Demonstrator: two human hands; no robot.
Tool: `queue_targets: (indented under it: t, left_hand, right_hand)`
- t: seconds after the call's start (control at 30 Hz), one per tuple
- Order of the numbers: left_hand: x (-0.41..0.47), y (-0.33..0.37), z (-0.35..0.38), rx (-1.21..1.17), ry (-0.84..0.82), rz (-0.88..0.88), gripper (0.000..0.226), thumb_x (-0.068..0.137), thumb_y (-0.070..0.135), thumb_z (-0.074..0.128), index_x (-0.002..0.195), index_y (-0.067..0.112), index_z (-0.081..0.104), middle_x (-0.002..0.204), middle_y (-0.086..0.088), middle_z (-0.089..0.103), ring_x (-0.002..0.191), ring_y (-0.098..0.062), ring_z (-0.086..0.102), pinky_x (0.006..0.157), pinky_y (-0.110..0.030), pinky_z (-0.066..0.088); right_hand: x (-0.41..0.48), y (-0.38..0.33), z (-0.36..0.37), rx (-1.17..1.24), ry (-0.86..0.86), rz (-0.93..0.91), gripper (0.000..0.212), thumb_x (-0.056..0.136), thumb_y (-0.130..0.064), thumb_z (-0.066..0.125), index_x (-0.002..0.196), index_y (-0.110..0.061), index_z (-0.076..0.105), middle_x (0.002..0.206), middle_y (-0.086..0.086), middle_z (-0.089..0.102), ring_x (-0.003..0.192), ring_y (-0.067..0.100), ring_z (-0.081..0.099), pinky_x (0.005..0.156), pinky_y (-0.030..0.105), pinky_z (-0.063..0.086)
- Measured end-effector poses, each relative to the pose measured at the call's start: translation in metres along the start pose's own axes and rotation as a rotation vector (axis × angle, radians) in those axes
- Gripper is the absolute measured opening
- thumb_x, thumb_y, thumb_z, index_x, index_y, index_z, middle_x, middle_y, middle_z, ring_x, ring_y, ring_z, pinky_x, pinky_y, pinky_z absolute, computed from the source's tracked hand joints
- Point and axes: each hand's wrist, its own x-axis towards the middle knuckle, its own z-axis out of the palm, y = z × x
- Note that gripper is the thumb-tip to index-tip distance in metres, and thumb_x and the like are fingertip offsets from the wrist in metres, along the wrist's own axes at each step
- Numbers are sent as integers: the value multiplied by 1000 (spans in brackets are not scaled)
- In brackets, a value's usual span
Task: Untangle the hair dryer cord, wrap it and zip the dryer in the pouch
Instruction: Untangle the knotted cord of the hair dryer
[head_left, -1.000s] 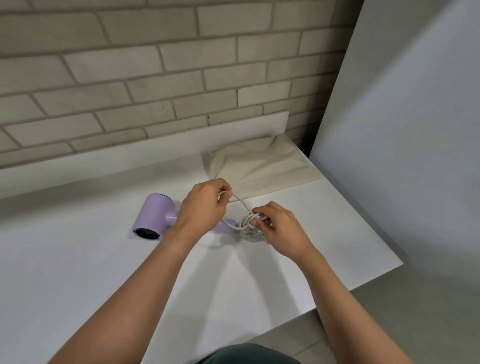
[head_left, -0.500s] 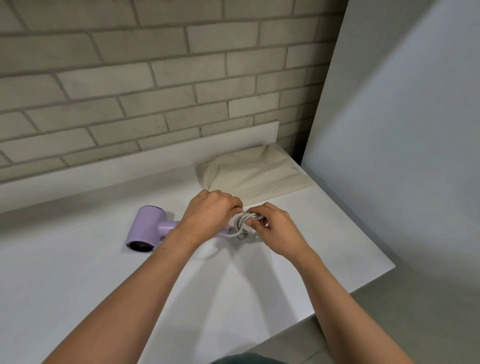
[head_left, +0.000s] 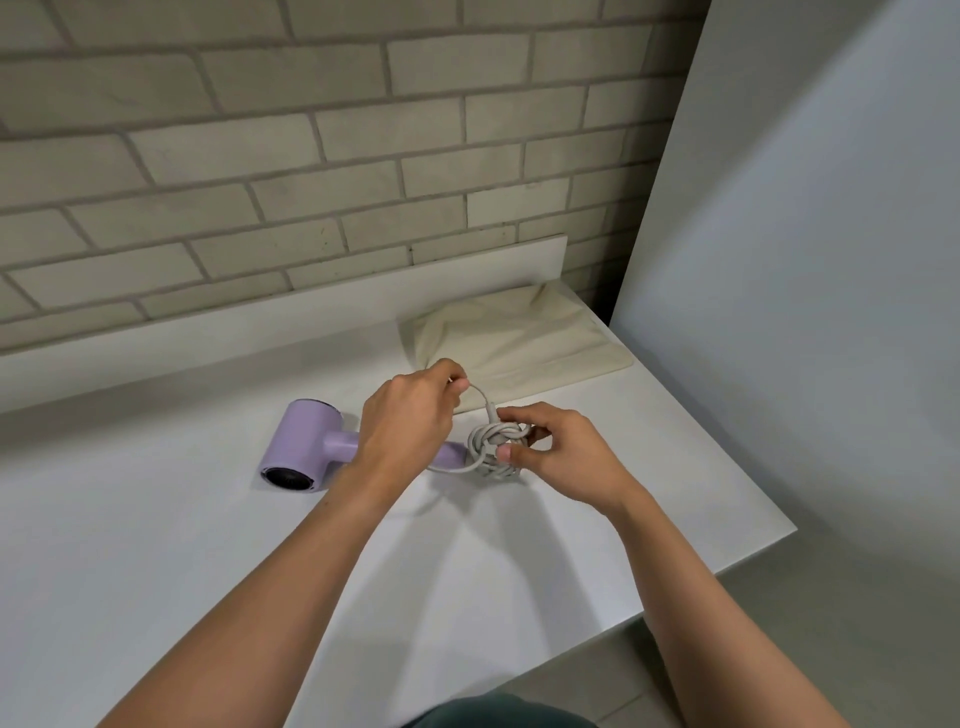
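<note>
A lilac hair dryer (head_left: 304, 447) lies on its side on the white counter (head_left: 156, 545), its handle running right under my left hand. Its grey-white cord (head_left: 488, 447) is bunched in a tight coil just right of the handle's end. My left hand (head_left: 410, 415) pinches a loose strand of the cord and holds it up above the coil. My right hand (head_left: 556, 449) grips the coil between thumb and fingers. A cream cloth pouch (head_left: 524, 345) lies flat behind both hands, near the back of the counter.
A brick wall with a low white ledge (head_left: 291, 306) runs along the back. A tall white panel (head_left: 810, 260) stands at the right. The counter's right edge (head_left: 779, 535) drops off just beyond my right forearm.
My left hand, which was down beside the coil half a second ago, has lifted up and left, drawing a strand of cord out. My right hand stays on the coil.
</note>
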Motion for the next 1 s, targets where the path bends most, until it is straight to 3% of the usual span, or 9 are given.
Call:
queue_targets:
  t: [0.13, 0.3, 0.47, 0.53, 0.63, 0.7, 0.8, 0.9, 1.0]
  left_hand:
    - [-1, 1, -1, -89, 17, -20, 16, 105, 32, 49, 107, 32, 65, 89, 15, 73, 87, -20, 64, 70, -36, 51]
    - [0, -11, -1, -371, 89, -44, 13, 104, 26, 56, 101, 21, 66, 78, 8, 72, 62, 1, 57, 65, -30, 44]
    - [-8, -23, -3, -863, 94, -325, 12, 105, 23, 54, 98, 18, 61, 76, 11, 67, 55, -11, 44, 52, -31, 45]
    - [-13, -28, -8, -1040, 73, -330, 12, 107, 18, 50, 101, 14, 60, 79, 9, 66, 62, -14, 45, 58, -31, 46]
    - [-25, -43, -14, -1186, -39, -235, 15, 108, 15, 47, 104, 14, 61, 85, 3, 65, 75, -18, 48, 79, -31, 43]
    - [-35, -58, -14, -1206, -174, -183, 17, 103, 28, 56, 109, 15, 65, 90, 1, 65, 83, -21, 51, 87, -34, 41]
    - [-53, -70, -16, -1100, -343, -145, 40, 88, 56, 71, 112, 26, 75, 101, 1, 72, 98, -21, 61, 100, -35, 47]
    - [-67, -72, -16, -937, -427, -119, 20, 96, 35, 61, 105, 29, 78, 110, 3, 76, 112, -14, 67, 108, -32, 45]
    - [-73, -70, -16, -814, -495, -89, 20, 101, 22, 58, 100, 28, 77, 104, 13, 73, 104, -5, 62, 100, -26, 42]
  right_hand:
    - [1, 0, 7, 9, 63, -4, 35, 93, -29, 74, 126, -37, 70, 109, -20, 71, 89, 8, 67, 87, 28, 55]
    - [-2, -3, 4, 124, 161, -13, 25, 96, -28, 72, 120, -33, 74, 91, -21, 74, 80, 6, 67, 77, 20, 49]
    - [-5, 2, 5, 168, 190, -5, 15, 97, -23, 70, 110, -29, 75, 88, -13, 75, 74, 9, 67, 80, 31, 54]
    - [-5, 5, 8, 184, 189, 23, 12, 97, -22, 70, 106, -29, 75, 85, -13, 74, 70, 8, 65, 79, 34, 54]
    - [-5, 9, 10, 230, 217, 70, 12, 96, -21, 70, 101, -31, 74, 84, -14, 74, 71, 8, 64, 83, 43, 58]
    - [-3, 11, 9, 260, 230, 86, 13, 95, -23, 70, 99, -34, 74, 87, -11, 76, 77, 10, 66, 87, 50, 58]
    - [0, 10, 6, 278, 233, 89, 12, 96, -23, 71, 101, -33, 74, 90, -10, 76, 80, 10, 67, 89, 51, 58]
    - [2, 7, 6, 272, 226, 77, 12, 96, -22, 70, 104, -31, 74, 93, -12, 76, 84, 9, 69, 89, 47, 58]
    - [3, 5, 7, 289, 227, 83, 14, 96, -21, 71, 108, -26, 73, 96, -11, 77, 87, 8, 71, 90, 43, 59]
